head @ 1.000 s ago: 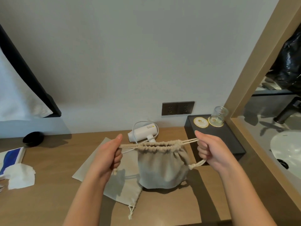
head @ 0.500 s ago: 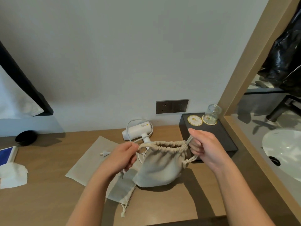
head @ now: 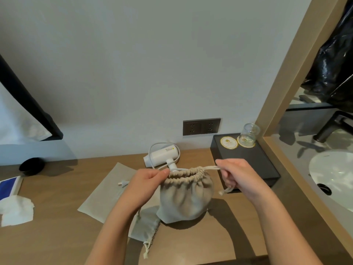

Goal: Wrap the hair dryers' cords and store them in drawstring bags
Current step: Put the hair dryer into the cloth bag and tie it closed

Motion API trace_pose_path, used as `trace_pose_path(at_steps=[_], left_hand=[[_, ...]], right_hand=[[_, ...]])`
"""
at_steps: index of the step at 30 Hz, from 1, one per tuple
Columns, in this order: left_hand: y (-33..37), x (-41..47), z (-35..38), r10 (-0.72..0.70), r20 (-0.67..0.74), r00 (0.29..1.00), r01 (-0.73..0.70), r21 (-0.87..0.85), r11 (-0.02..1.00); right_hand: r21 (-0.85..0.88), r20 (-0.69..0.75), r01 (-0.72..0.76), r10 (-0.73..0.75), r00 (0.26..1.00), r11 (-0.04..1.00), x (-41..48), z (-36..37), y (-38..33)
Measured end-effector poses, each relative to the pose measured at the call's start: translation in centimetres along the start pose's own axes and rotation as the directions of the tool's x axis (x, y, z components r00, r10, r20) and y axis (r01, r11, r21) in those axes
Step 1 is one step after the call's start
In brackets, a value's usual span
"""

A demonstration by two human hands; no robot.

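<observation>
A full beige drawstring bag (head: pixel 186 199) stands on the wooden counter (head: pixel 57 240), its gathered mouth partly drawn in. My left hand (head: pixel 147 185) pinches the bag's left rim. My right hand (head: pixel 236 176) grips the drawstring, pulled out to the right, its knotted end hanging below my fist. Behind the bag lies a white hair dryer (head: pixel 162 157) with its cord looped loosely over it and its plug (head: pixel 122 183) on a flat empty bag (head: pixel 107 196). What the full bag holds is hidden.
A black tray (head: pixel 267 169) with a glass (head: pixel 248 133) and coasters sits at the right, by a wall socket (head: pixel 201 126). A wooden frame (head: pixel 298 169) borders a sink (head: pixel 334 178). White tissues (head: pixel 16 209) and a dark round object (head: pixel 31 166) lie at the left.
My hands came inward from a wide pull on both strings. The left hand let go of its string and now pinches the bag's rim; the mouth has loosened.
</observation>
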State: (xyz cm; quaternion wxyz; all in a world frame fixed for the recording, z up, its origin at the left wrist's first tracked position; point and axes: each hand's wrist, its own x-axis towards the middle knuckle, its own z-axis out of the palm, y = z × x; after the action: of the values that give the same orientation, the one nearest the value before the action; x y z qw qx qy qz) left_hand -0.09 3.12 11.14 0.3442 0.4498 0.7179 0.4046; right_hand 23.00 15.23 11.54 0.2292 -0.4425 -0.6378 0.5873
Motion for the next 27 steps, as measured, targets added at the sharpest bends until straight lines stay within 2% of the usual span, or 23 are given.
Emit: trace_pose_path(at_steps=[2, 5, 11, 15, 18, 23, 27], left_hand=[[-0.3, -0.2, -0.1, -0.010, -0.019, 1.000, 0.009, -0.027, 1.000], [-0.5, -0.5, -0.2, -0.002, -0.014, 1.000, 0.001, -0.048, 0.999], [-0.3, -0.9, -0.7, 0.041, 0.078, 0.996, -0.038, -0.037, 0.999], [-0.2, -1.1, -1.0, 0.042, 0.083, 0.996, -0.038, -0.052, 0.998], [-0.5, -1.2, -1.5, 0.026, 0.075, 0.997, -0.020, -0.083, 0.996], [-1.0, -1.3, -2.2, 0.016, 0.076, 0.997, -0.004, -0.155, 0.988], [-1.1, -1.4, -2.5, 0.039, 0.080, 0.996, -0.025, -0.170, 0.985]], right_hand=[[-0.143, 0.070, -0.078, 0.088, 0.994, 0.987, 0.0, 0.3, -0.2], [-0.153, 0.151, -0.130, 0.153, 0.977, 0.980, 0.1, 1.7, -0.7], [-0.209, 0.090, -0.070, 0.091, 0.992, 0.975, 1.6, 3.4, -1.1], [-0.383, 0.073, 0.003, 0.028, 0.997, 0.924, 2.2, 4.3, -1.4], [-0.299, 0.081, -0.015, 0.041, 0.996, 0.954, 2.3, 4.9, -0.9], [-0.163, 0.174, -0.033, 0.062, 0.983, 0.986, 2.1, 4.9, 0.1], [-0.159, 0.268, -0.073, 0.114, 0.957, 0.985, 2.1, 4.7, -0.6]])
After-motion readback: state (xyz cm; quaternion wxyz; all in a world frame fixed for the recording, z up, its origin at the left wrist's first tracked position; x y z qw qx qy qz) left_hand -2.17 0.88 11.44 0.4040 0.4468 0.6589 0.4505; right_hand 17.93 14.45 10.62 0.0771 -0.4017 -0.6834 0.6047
